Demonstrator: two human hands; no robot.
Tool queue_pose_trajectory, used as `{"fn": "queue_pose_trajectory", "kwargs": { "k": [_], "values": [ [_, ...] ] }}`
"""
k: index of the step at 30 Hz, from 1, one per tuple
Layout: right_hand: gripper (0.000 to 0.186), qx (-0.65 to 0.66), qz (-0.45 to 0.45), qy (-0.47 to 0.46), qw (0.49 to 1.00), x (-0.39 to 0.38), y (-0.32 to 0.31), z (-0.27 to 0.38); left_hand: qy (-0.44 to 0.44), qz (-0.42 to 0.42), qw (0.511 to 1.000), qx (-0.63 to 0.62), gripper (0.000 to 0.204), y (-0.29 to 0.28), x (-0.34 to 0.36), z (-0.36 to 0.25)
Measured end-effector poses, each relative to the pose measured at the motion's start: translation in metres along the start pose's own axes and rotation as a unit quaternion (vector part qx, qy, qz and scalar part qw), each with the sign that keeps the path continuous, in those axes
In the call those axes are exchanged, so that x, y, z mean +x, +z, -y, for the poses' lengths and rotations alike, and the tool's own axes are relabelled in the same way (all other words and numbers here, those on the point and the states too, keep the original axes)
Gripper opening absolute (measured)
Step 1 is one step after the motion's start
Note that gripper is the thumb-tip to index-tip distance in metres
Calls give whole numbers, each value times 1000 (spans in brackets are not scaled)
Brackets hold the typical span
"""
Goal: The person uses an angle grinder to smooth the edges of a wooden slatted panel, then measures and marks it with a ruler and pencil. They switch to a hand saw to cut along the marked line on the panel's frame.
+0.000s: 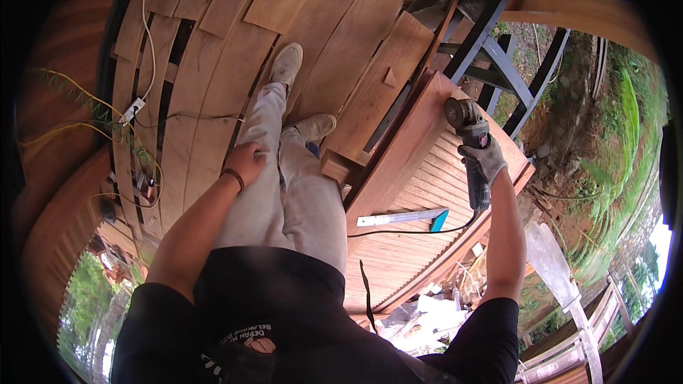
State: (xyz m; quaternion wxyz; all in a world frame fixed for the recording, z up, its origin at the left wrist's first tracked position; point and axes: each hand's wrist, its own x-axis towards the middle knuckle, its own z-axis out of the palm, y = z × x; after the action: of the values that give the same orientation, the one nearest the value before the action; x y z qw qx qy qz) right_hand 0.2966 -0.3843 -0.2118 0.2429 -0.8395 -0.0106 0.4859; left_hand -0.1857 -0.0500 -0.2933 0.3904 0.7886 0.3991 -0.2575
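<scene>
My right hand (485,160), in a pale glove, is wrapped round the body of a dark angle grinder (477,183). The grinder's round disc points away from me, by the far end of a thick reddish-brown board (402,144); I cannot tell whether it touches the wood. From its rear the black cord runs left over a slatted wooden panel (405,256). On that panel lies a try square (388,218) with a metal blade and teal handle. My left hand (245,165), bare with a bracelet at the wrist, rests on my left leg near the knee, holding nothing.
My feet stand on loose wooden planks (213,92) with gaps between them. A white power strip (132,109), yellow cable and green coiled cord lie at left. A small wood block (336,168) sits near my right leg. Dark metal frames (491,21) stand far right, before a grassy slope.
</scene>
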Motion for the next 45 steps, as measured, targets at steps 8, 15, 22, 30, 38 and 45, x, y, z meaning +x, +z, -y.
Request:
{"fn": "queue_pose_trajectory", "kwargs": {
  "k": [8, 15, 22, 30, 38, 45],
  "values": [
    [36, -14, 7, 6, 1000, -5, -2, 6, -8, 0, 1000, -5, 28, -4, -4, -12],
    [32, 160, 2, 23, 987, -30, -20, 27, 287, 161, 938, -105, 48, 60, -48, -168],
    [22, 211, 57, -72, 973, -62, -75, 51, 283, 451, 842, 91, 40, 117, -97, -224],
    [40, 92, -106, -31, 990, -35, -95, 70, 403, 447, 794, -87, 27, 58, -131, -285],
    [43, -62, -64, 9, 996, -1, -16, 32, 428, 285, 856, -48, 15, 47, -87, -226],
    [34, 134, -63, 6, 989, -9, -3, -6, 410, 267, 871, -37, 16, 62, -71, -205]
  ]
}}
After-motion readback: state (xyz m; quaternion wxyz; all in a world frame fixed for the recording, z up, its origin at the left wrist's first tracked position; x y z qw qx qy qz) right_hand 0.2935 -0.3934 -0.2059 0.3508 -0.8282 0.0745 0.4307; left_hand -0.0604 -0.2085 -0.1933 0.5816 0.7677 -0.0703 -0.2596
